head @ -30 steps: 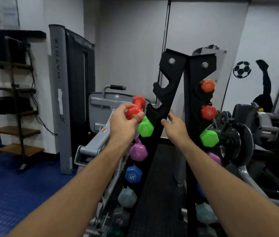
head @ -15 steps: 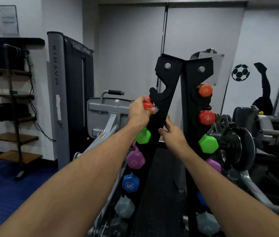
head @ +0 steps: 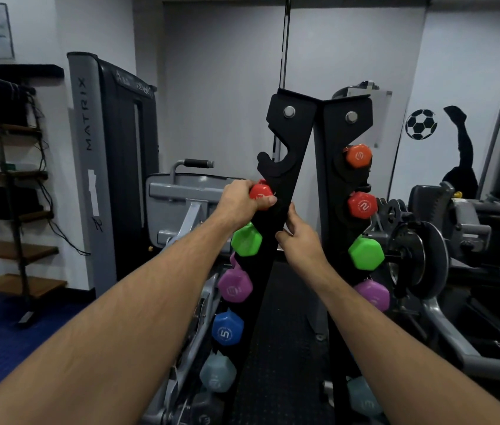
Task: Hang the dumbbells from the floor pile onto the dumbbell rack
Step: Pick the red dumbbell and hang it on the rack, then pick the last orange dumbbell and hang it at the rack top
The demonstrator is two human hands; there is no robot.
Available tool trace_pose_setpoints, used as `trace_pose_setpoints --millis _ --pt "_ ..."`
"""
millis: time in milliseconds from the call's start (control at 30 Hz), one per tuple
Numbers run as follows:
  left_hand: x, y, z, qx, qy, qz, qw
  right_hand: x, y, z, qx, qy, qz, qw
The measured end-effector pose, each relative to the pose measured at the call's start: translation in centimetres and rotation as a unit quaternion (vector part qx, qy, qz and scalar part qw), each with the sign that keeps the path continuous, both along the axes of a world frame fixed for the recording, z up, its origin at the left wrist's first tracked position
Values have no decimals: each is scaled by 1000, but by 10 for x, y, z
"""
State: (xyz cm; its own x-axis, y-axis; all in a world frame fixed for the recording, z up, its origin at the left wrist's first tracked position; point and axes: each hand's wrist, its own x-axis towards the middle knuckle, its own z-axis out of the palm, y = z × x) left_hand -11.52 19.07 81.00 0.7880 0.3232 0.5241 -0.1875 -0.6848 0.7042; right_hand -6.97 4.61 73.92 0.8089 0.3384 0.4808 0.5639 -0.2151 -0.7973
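Note:
A black A-frame dumbbell rack stands in front of me. My left hand grips a red dumbbell at the second hook of the rack's left upright, just under the bare top hook. My right hand holds the inner edge of that same upright a little lower. Below my left hand hang green, purple, blue and pale blue dumbbells. The right upright carries orange, red, green and purple dumbbells.
A grey Matrix weight machine stands left of the rack, with a wooden shelf unit further left. A plate-loaded machine crowds the right side. Blue flooring lies at the lower left, black rubber matting under the rack.
My left hand has carried the red dumbbell right and up against the left upright's second hook. My right hand has shifted from near the upright onto its inner edge.

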Motion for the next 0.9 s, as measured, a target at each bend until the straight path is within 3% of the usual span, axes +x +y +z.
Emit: trace_pose_setpoints --millis 633,900 --pt "1 -4 -12 1 -9 -12 1000 -7 -10 0 -42 -13 38 998" --pt "-11 -19 -41 -42 -89 -25 995 -8 -24 -10 -51 -1 15 999"
